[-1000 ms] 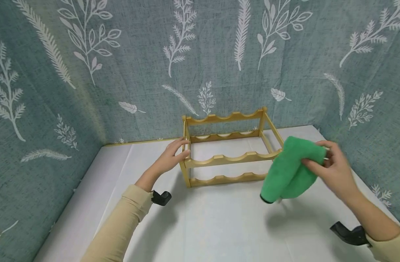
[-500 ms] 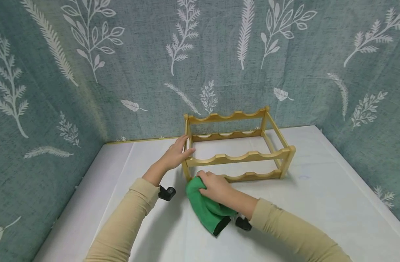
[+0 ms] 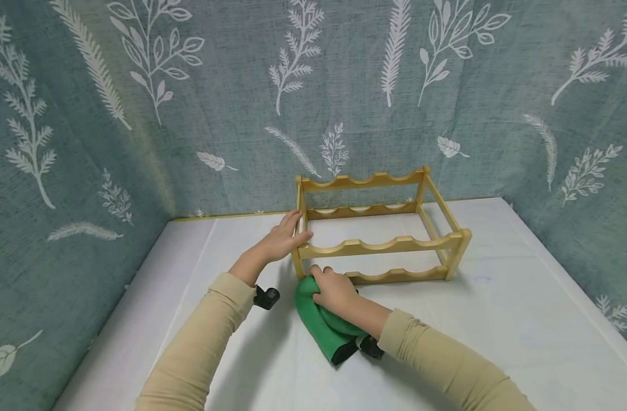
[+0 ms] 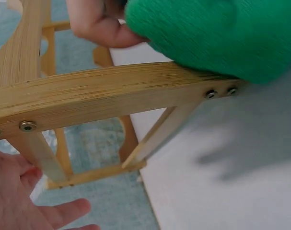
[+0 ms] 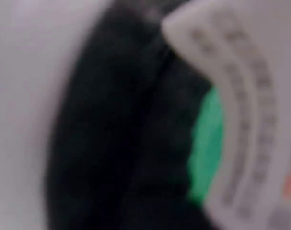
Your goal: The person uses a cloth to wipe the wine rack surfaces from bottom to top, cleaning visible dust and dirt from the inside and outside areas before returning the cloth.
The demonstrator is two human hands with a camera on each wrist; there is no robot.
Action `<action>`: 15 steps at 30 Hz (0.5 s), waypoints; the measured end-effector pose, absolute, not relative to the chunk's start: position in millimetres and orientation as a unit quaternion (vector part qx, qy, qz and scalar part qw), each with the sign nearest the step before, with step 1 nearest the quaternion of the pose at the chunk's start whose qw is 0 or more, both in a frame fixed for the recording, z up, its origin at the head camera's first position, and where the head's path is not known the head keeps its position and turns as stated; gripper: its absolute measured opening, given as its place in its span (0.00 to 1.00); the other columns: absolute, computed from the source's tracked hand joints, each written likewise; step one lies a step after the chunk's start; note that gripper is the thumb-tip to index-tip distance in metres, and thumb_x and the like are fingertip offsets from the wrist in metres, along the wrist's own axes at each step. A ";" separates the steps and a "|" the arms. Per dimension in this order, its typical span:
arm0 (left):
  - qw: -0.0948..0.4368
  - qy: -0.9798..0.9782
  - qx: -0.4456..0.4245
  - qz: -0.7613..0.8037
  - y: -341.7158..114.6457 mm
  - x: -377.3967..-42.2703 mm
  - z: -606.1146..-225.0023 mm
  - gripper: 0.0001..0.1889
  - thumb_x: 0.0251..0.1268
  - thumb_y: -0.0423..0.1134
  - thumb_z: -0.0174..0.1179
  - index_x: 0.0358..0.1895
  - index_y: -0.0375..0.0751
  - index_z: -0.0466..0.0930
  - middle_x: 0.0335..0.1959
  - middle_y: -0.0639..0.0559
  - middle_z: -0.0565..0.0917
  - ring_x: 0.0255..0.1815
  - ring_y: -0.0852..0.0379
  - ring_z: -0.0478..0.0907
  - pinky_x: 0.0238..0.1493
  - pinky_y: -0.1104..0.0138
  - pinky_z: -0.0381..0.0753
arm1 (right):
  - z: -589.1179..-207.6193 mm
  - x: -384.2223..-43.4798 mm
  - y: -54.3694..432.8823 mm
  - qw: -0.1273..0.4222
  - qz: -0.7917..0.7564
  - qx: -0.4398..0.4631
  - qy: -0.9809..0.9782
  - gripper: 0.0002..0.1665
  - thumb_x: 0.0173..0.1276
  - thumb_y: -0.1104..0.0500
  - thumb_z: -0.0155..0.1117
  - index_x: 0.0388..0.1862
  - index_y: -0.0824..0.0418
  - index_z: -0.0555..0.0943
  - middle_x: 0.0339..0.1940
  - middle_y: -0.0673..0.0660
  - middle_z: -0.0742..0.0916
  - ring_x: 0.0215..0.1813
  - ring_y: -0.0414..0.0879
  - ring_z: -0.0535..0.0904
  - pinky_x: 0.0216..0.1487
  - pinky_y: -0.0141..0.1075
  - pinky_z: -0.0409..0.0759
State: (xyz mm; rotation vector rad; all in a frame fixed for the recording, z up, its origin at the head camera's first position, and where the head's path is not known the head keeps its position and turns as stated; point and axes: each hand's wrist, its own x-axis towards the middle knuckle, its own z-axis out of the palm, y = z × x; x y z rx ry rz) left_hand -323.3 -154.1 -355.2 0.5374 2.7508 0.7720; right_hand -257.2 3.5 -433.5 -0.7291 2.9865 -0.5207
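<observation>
In the curled fingers of the right hand (image 3: 339, 292) sits the green cloth (image 3: 318, 326), bunched at the fingertips, its long side trailing back beneath the palm to a dark edge (image 3: 343, 354). Just ahead of those fingers stands the wooden rack (image 3: 380, 246), its long axis running off to their right; the cloth appears to touch the foot of the near left post (image 4: 111, 91), the right hand being nearer there. Above them, the left hand (image 3: 281, 241) rests on the rack's left end, fingers loosely spread
</observation>
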 end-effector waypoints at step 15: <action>0.125 0.938 0.188 0.265 -153.4 -324.1 -355.0 0.38 0.69 0.58 0.36 0.73 0.39 0.37 0.74 0.44 0.36 0.73 0.40 0.38 0.66 0.42 0.44 | -438.1 -244.2 94.9 -0.049 -0.221 -0.173 0.959 0.23 0.57 0.62 0.66 0.49 0.61 0.69 0.36 0.64 0.78 0.26 0.52 0.77 0.23 0.41 0.75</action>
